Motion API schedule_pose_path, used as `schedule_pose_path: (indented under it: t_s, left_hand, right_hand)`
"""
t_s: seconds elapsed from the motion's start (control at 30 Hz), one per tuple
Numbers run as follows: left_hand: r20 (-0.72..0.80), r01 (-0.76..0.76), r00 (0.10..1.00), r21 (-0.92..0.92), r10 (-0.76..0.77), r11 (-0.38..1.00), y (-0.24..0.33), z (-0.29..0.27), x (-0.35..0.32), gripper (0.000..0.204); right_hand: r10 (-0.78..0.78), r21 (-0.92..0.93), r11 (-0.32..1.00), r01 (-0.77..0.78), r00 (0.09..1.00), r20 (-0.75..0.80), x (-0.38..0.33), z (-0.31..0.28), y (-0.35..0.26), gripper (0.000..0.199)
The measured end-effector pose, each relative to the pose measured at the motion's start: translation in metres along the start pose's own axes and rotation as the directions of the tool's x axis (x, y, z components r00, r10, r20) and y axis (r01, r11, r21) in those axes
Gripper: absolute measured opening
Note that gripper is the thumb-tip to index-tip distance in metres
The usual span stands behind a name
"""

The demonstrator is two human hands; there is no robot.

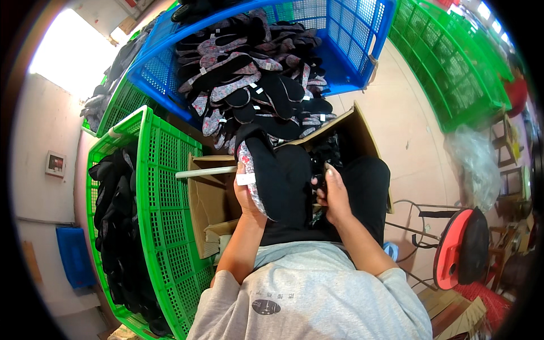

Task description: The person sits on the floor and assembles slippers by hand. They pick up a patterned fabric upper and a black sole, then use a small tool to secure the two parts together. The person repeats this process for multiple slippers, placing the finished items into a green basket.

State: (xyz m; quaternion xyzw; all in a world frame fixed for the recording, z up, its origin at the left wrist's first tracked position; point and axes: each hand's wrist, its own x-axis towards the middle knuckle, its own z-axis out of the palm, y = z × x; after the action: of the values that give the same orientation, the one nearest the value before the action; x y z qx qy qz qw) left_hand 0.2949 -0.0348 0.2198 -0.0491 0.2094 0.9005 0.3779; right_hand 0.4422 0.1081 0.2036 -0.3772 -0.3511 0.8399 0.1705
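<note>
My left hand (245, 192) grips a black shoe upper (277, 178) with a floral-patterned edge and a small white tag, held upright over my lap. My right hand (331, 190) is closed on a small dark object at the upper's right side; what it is I cannot tell. Just beyond my hands, a blue plastic crate (357, 39) is heaped with several more black and floral shoe uppers (249, 79). An open cardboard box (212, 192) sits under and behind the held piece.
A green plastic crate (164, 215) with black fabric pieces stands at my left. More green crates (453, 79) stand at the far right. A red and black stool (462, 246) and a clear plastic bag (476, 161) lie at the right, on a tan floor.
</note>
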Motion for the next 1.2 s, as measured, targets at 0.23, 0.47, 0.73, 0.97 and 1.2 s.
schedule_pose_path:
  t_s: [0.23, 0.47, 0.73, 0.97, 1.2]
  left_hand:
    - [0.012, -0.413, 0.854, 0.622, 0.519, 0.665, -0.026, 0.011, 0.003, 0.017]
    - [0.210, -0.403, 0.888, 0.783, 0.409, 0.474, -0.049, 0.020, 0.025, 0.016]
    - [0.049, 0.035, 0.998, 0.231, -0.048, 0.972, -0.113, 0.066, 0.036, 0.016]
    - [-0.168, 0.287, 0.947, 0.072, -0.273, 0.955, -0.123, 0.017, 0.017, 0.015]
    - [-0.327, 0.386, 0.894, 0.209, -0.307, 0.899, -0.083, 0.008, -0.026, 0.024]
  right_hand:
    - [0.031, -0.125, 0.992, -0.034, 0.999, -0.028, 0.006, -0.040, -0.011, 0.022]
    - [-0.318, -0.115, 0.916, 0.385, 0.869, 0.378, -0.025, -0.030, -0.049, 0.049]
    - [-0.617, -0.378, 0.594, 0.710, 0.704, 0.352, -0.039, -0.019, -0.088, 0.040]
    - [-0.444, -0.670, 0.513, 0.536, 0.834, 0.327, -0.046, -0.016, -0.070, 0.034]
    - [-0.548, -0.637, 0.382, 0.670, 0.719, 0.427, -0.050, -0.010, -0.022, 0.029]
